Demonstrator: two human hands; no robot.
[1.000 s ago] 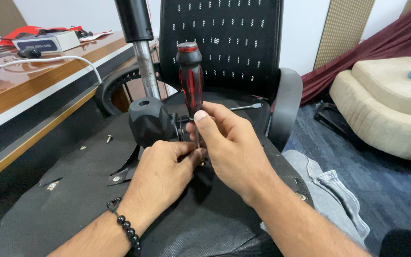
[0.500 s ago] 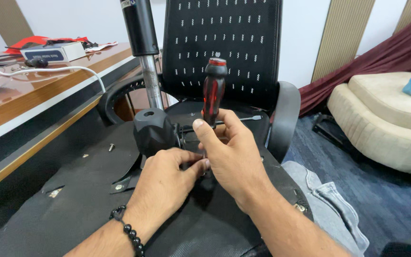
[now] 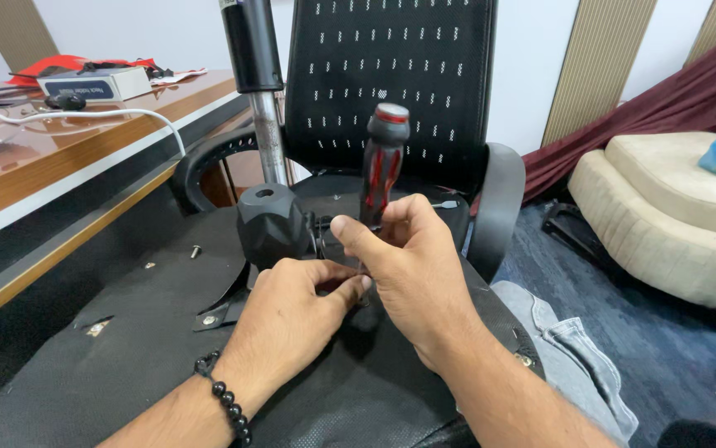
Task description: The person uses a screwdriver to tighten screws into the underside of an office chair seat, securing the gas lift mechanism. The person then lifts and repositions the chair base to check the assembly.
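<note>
My right hand (image 3: 412,270) grips a screwdriver with a red and black handle (image 3: 383,162), held upright with its tip down at the underside of an upturned black chair seat (image 3: 109,365). My left hand (image 3: 292,319), with a black bead bracelet on the wrist, rests on the seat; its fingertips pinch at the screwdriver's tip, where the tip itself is hidden. A black faceted knob (image 3: 271,226) stands just left of the hands, and behind it rises the chair's gas cylinder (image 3: 254,75).
A black mesh office chair (image 3: 391,75) stands upright behind the seat. A wooden desk (image 3: 51,162) with a white cable and a small box lies to the left. Loose screws (image 3: 195,250) lie on the seat. A cream cushion seat (image 3: 673,216) sits right.
The screwdriver handle has shifted right and tilted more upright. Both hands stay at the same spot by the knob; the view has moved slightly.
</note>
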